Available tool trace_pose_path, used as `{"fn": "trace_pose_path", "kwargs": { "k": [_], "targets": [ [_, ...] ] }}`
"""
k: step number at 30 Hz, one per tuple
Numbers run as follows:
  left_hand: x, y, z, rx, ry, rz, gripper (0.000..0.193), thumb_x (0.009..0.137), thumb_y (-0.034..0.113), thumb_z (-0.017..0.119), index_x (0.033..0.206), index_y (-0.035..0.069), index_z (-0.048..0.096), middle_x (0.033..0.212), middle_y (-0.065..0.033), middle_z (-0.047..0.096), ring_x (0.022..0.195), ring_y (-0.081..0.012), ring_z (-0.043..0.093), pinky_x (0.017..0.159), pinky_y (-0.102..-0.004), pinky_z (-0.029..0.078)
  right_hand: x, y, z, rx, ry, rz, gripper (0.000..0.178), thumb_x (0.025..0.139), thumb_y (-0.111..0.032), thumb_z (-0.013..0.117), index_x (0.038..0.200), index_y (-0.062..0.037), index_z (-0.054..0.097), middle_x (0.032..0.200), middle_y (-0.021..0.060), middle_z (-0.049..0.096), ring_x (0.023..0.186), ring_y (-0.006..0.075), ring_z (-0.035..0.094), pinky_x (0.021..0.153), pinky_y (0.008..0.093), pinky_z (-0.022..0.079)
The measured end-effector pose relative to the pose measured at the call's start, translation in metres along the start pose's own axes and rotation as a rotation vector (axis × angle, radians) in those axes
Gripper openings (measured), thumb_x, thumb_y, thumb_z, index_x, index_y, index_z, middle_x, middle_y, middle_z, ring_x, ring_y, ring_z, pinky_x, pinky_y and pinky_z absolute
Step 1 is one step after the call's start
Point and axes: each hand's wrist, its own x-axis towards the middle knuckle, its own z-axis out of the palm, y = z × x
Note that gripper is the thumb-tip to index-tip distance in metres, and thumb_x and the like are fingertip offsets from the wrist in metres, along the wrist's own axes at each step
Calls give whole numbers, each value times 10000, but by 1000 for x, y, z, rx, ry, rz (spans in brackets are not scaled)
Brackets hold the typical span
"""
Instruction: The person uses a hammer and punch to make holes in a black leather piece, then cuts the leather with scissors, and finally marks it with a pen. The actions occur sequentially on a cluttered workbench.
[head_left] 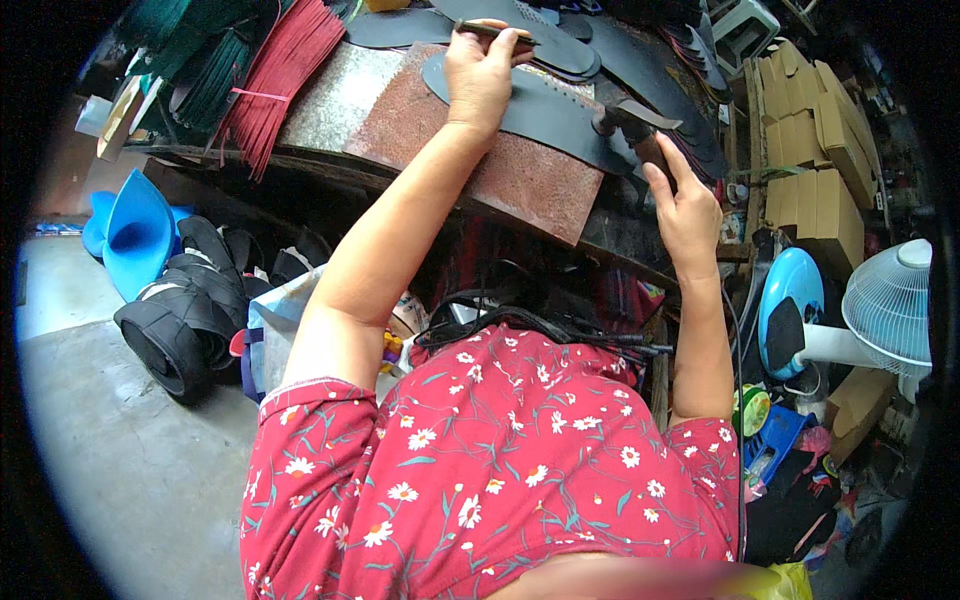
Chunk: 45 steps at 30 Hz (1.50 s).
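My left hand (478,90) is closed around a slim dark metal rod, which looks like a punch (490,32), held roughly level over the far part of the bench. My right hand (688,205) grips the dark handle of a hammer (634,128) above the right end of a grey sole-shaped sheet (555,118). This sheet has a row of small holes along its far edge. Beneath it lies a worn reddish-brown board (530,190) at the near edge of the bench. More grey sole-shaped pieces (545,45) overlap behind my left hand.
Bundled red strips (285,70) and dark green strips (205,85) lie at the bench's left. Cardboard boxes (820,190) and a white fan (890,300) stand at right. Black rolled material (195,300) and a blue folded sheet (140,235) are at left, below the bench.
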Motion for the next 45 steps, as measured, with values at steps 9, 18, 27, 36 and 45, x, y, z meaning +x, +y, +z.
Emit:
{"fn": "trace_pose_path", "kwargs": {
  "k": [9,18,27,36,45],
  "targets": [
    [-3,-4,-21,505,-178,-104,138,861,87,679,939,-11,621,812,-94,702,731,-128,680,673,-272,552,3,0,-2,-59,-38,39,397,929,-415,582,1287,-243,589,1029,152,693,896,368,672,744,445,529],
    [-1,-12,-12,640,-308,24,173,840,144,709,940,15,651,822,-120,707,762,-184,695,720,-307,541,4,-1,-1,-84,-47,48,405,932,-427,569,1298,-254,570,1022,156,693,891,383,667,740,461,524],
    [-1,-6,-14,525,-205,-37,152,840,113,707,931,4,653,799,-88,711,722,-137,685,675,-272,542,2,0,0,-82,-49,53,394,939,-432,554,1296,-267,567,1000,162,695,892,387,664,736,468,521],
    [-2,-4,-22,619,-169,-28,156,835,124,712,921,7,655,799,-101,720,730,-165,703,690,-304,550,14,-1,-3,75,-53,76,414,912,-468,583,1286,-291,594,965,188,693,885,391,667,749,444,521],
    [-10,3,-5,1103,-278,419,197,861,154,685,973,15,600,816,-193,679,779,-346,687,690,-390,546,42,-40,-10,577,379,-318,395,921,-207,665,1288,-76,599,1143,140,689,981,213,686,827,321,525]
  ]
}}
